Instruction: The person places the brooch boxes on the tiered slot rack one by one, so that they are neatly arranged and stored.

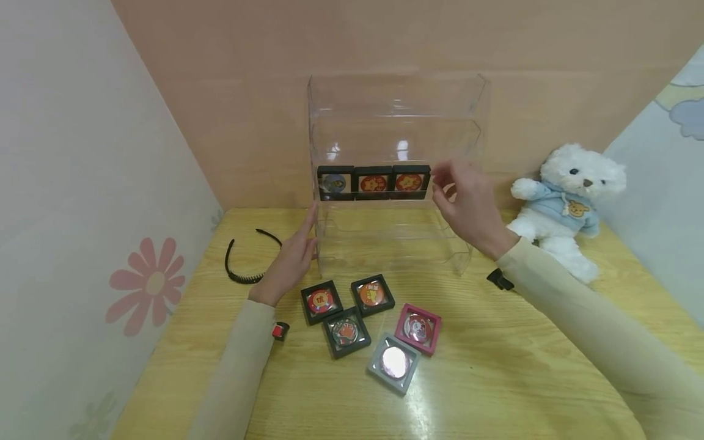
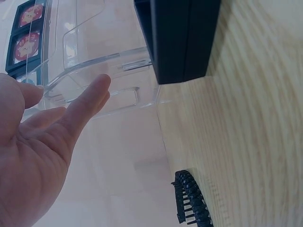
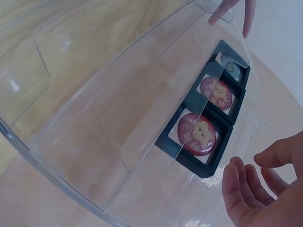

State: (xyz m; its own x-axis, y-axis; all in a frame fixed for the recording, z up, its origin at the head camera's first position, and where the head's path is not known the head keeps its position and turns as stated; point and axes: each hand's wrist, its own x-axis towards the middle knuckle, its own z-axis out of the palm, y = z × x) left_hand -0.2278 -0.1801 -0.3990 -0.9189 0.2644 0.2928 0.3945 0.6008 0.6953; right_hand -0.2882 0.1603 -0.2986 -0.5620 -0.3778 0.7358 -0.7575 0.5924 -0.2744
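Note:
A clear acrylic tiered rack (image 1: pixel 311 101) stands against the back wall. Three black square frames with round badges line its middle tier from the left end: a blue badge (image 1: pixel 334 184), a red badge (image 1: pixel 374 183) and a rightmost red badge (image 3: pixel 196 135). My left hand (image 1: pixel 291 260) rests with extended fingers along the rack's left side. Beside the rightmost frame is my right hand (image 1: pixel 467 201), its fingers loosely bent, thumb apart from them and nothing between. On the table lie several more framed badges, among them a pink frame (image 1: pixel 418 329) and a grey frame (image 1: pixel 394 363).
A black toothed headband (image 1: pixel 244 278) lies left of the rack. To the right sits a white teddy bear (image 1: pixel 572 198) in a blue top. Small black items lie near each sleeve, one (image 1: pixel 499 280) at right, another with a red patch (image 1: pixel 280 331) at left.

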